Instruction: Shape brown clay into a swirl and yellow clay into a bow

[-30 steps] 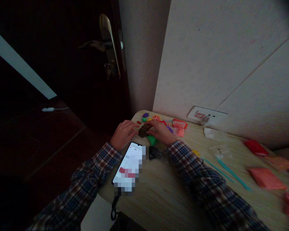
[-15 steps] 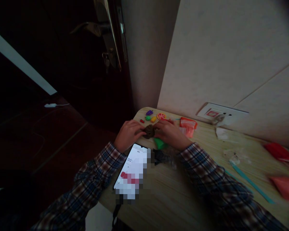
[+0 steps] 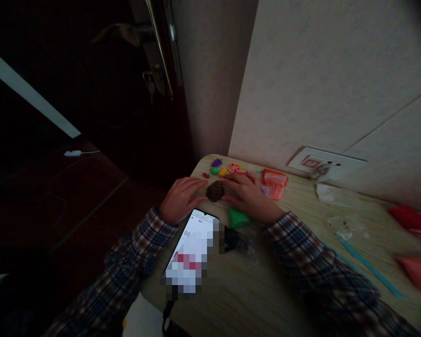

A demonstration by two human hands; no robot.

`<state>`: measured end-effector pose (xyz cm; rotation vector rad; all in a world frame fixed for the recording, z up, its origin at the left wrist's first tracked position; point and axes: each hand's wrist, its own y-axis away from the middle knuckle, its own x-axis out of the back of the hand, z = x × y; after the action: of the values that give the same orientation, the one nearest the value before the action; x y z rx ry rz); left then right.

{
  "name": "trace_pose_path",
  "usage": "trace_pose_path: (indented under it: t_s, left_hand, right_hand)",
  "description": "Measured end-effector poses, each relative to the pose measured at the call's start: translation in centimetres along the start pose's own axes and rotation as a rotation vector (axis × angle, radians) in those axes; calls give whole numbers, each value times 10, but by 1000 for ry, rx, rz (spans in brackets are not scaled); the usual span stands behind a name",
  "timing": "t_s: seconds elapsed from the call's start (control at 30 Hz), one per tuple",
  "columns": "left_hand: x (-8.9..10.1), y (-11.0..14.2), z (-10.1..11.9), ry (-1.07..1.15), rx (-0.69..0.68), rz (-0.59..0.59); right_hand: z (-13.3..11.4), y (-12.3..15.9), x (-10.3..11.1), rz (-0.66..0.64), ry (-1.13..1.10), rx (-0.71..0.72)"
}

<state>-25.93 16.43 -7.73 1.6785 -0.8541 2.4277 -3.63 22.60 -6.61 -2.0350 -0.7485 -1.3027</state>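
A round brown lump of modelling clay point(image 3: 215, 191) rests on the table near its far left corner. My left hand point(image 3: 183, 199) lies at its left side, fingers and thumb spread apart. From the other side my right hand point(image 3: 250, 196) reaches in, its fingers stretched out and parted around the lump's right edge. Whether any fingertip touches the clay is hard to make out. Just beyond sit small clay fruits: purple grapes point(image 3: 216, 162), a green piece point(image 3: 214, 171), a yellow piece point(image 3: 223, 172), a tiny red piece point(image 3: 206, 175) and a citrus slice point(image 3: 234, 167).
A lit phone point(image 3: 192, 248) lies in front of my hands, partly blurred out. Green packet point(image 3: 237, 217), dark packet point(image 3: 235, 239) and orange packet point(image 3: 275, 182) surround my right hand. Farther right are blue strips point(image 3: 368, 267) and red packets point(image 3: 412, 220). A wall socket point(image 3: 326, 161) is behind.
My fingers have opened away from the brown clay, which both hands were gripping before. More of the lump shows, and it looks rounder. The view has shifted slightly.
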Motion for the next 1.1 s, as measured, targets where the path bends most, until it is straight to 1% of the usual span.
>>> trace_pose_path:
  t_s: [0.1,0.2,0.47,0.6,0.73,0.87,0.97,1.1]
  left_hand:
    - [2,8,-5,10,-73,-58]
    - [1,11,-6,10,-143,-113]
    - [-9,14,-3,22,-167,-146]
    - [-9,14,-1,41,-127,-129]
    - [-11,6,4,71,-8,-42]
    - [-14,-4,5,104,70,25]
    - [-17,-6,3,88,98,18]
    - [-19,-6,2,66,92,-14]
  right_hand:
    - [2,-2,-4,25,17,5]
    - [5,-4,-6,46,54,0]
    - [5,-3,-6,6,90,-12]
    - [3,-2,-4,-12,98,5]
    - [1,-8,-4,3,102,44]
    - [-2,-13,-7,56,102,36]
    - [-4,-15,-10,69,103,15]
    - [-4,-15,-11,69,104,8]
